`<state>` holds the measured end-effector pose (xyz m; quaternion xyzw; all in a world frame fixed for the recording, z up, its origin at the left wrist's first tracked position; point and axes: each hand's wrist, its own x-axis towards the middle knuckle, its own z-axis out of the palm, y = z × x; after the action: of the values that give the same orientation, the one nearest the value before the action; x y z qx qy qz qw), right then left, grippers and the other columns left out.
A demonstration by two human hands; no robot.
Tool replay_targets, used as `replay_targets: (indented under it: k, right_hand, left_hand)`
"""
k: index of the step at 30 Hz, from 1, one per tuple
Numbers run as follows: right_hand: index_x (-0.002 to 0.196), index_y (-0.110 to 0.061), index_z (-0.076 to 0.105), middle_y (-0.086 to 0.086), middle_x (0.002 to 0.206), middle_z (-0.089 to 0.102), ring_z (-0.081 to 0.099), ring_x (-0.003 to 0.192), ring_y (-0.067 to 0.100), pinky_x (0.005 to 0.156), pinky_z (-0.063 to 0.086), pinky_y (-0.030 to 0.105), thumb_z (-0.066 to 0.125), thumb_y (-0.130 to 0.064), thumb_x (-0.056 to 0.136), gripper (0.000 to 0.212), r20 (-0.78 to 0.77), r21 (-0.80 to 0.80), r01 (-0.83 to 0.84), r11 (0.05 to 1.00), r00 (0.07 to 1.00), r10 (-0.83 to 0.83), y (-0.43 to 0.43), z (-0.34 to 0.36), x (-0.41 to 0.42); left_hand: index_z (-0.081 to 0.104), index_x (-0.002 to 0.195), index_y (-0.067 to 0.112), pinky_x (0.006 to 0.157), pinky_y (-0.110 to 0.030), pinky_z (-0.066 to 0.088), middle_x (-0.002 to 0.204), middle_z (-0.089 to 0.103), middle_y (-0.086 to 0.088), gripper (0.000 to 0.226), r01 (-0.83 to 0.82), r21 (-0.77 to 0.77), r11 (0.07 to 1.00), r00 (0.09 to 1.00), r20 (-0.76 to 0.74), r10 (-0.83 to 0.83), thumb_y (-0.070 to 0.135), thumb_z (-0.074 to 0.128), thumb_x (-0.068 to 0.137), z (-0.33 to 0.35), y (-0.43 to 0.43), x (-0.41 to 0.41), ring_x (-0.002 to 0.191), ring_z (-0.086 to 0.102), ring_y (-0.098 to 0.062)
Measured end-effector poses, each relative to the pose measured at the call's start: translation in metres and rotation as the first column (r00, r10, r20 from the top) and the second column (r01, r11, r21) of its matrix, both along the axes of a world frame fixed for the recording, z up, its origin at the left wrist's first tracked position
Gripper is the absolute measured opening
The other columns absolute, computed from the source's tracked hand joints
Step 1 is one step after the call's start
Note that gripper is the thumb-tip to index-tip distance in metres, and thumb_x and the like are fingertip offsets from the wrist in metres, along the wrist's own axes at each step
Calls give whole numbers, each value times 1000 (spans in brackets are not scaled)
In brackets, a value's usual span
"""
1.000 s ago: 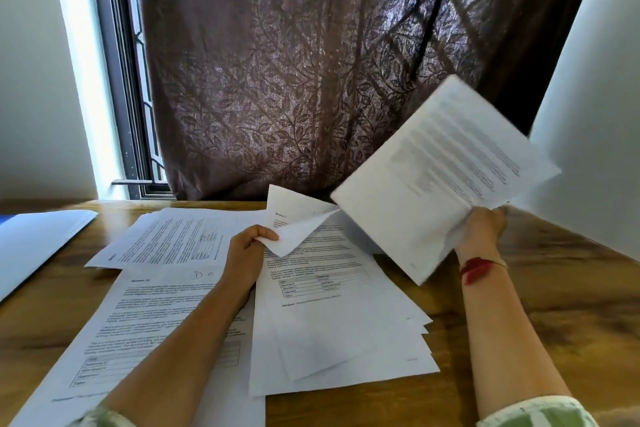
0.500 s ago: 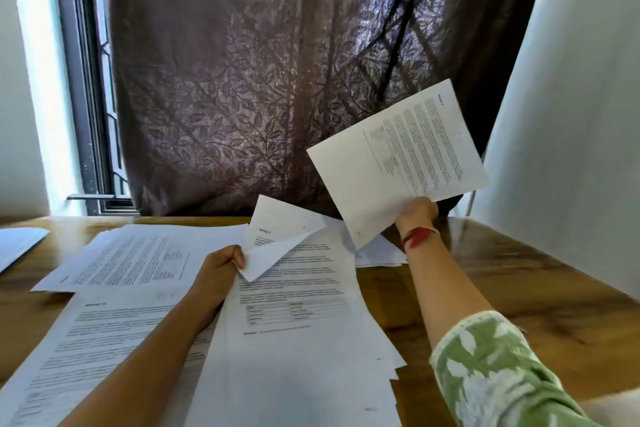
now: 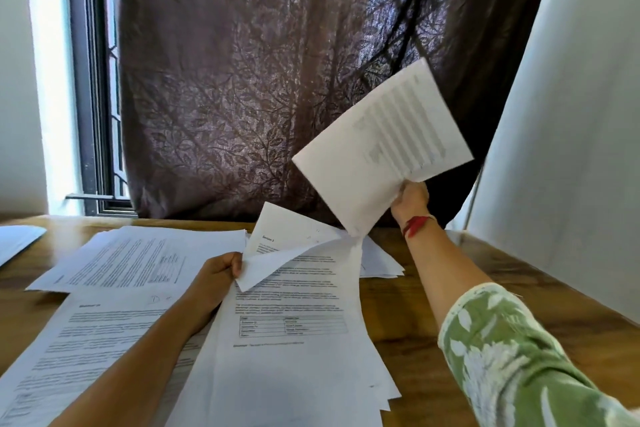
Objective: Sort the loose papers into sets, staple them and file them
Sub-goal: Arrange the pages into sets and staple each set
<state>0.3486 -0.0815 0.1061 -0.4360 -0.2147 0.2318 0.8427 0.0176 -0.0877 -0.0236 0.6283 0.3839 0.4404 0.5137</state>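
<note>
Printed white papers lie spread over a wooden table (image 3: 433, 298). My left hand (image 3: 216, 274) pinches the folded-up corner of the top sheet (image 3: 277, 246) of the middle stack (image 3: 287, 350). My right hand (image 3: 410, 199) grips a printed sheet (image 3: 384, 149) by its lower edge and holds it up in the air to the right, above the table's far side. Two more piles lie to the left: a far pile (image 3: 138, 260) and a near pile (image 3: 79, 350) under my left forearm. A small pile (image 3: 377, 260) lies behind the middle stack.
A dark patterned curtain (image 3: 277, 80) hangs behind the table, with a window (image 3: 90, 80) at the left. A white panel (image 3: 571, 149) stands at the right. A pale sheet or folder (image 3: 17, 241) lies at the table's far left edge.
My right hand has carried the sheet away from the middle stack, up and to the right. My left hand keeps its pinch on the lifted corner. The camera has shifted a little.
</note>
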Motion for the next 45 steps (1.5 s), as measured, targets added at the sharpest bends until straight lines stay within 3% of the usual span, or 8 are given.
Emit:
replay_targets:
  k: [6,13,19,26,33,36,40,45]
  right_hand:
    - [117,-9,62,5,101,67,64,90,22,72,54,31,44,7,92,35,197,-74,-199,977,958,210,2,-16,-2]
    - [117,-15,64,3,114,67,63,104,23,88,53,38,47,0,94,32,342,-188,-225,956,898,278,1,-25,1]
    - [119,-5,61,10,119,66,64,96,19,79,53,28,46,4,94,31,503,-486,-277,829,687,524,-11,-21,-17]
    - [118,-2,61,5,103,69,65,90,14,68,55,24,48,3,94,27,392,-732,-310,607,537,747,-31,-38,-37]
    - [115,-7,65,8,114,70,65,105,22,83,56,32,54,-4,95,24,244,-685,-488,540,545,802,-38,-71,-64]
    - [106,-16,70,0,109,70,62,105,20,94,49,39,55,-28,96,22,309,-674,-379,634,635,708,-36,-79,-76]
    - [119,-20,52,4,131,54,52,112,21,99,44,40,49,-50,95,39,485,-547,-95,832,773,408,-28,-92,-80]
    - [124,-18,54,0,117,67,66,100,15,80,54,26,69,-29,87,42,328,-634,-467,617,559,761,-42,-97,-81]
  left_hand:
    - [45,60,15,56,-34,52,101,69,-19,42,14,-17,1000,999,47,-13,-12,34,91,2,-2,1,78,62,-40]
    - [45,64,14,52,-29,51,91,71,-17,37,-18,-58,998,995,95,23,-7,35,94,6,-8,2,66,63,-30]
    - [45,66,13,42,-14,46,78,62,-8,37,-228,-80,970,968,94,235,-8,32,95,9,-8,1,65,58,-22]
    - [46,67,14,56,-24,42,80,59,-7,36,-355,-108,928,921,130,368,-6,33,94,6,-4,-2,68,54,-20]
    - [48,68,15,58,-25,43,79,59,-4,36,-392,-106,914,898,169,405,-6,33,93,5,-5,0,69,54,-19]
    - [50,68,16,62,-29,49,82,62,-6,35,-387,-116,915,896,185,403,-4,36,94,4,-3,-1,73,57,-23]
    - [51,65,18,76,-41,52,86,64,-8,36,-382,-125,915,899,180,400,-4,38,91,2,-1,-2,82,60,-30]
    - [48,66,17,64,-31,49,82,63,-6,35,-366,-110,924,893,237,382,-6,38,90,5,-2,-3,76,58,-24]
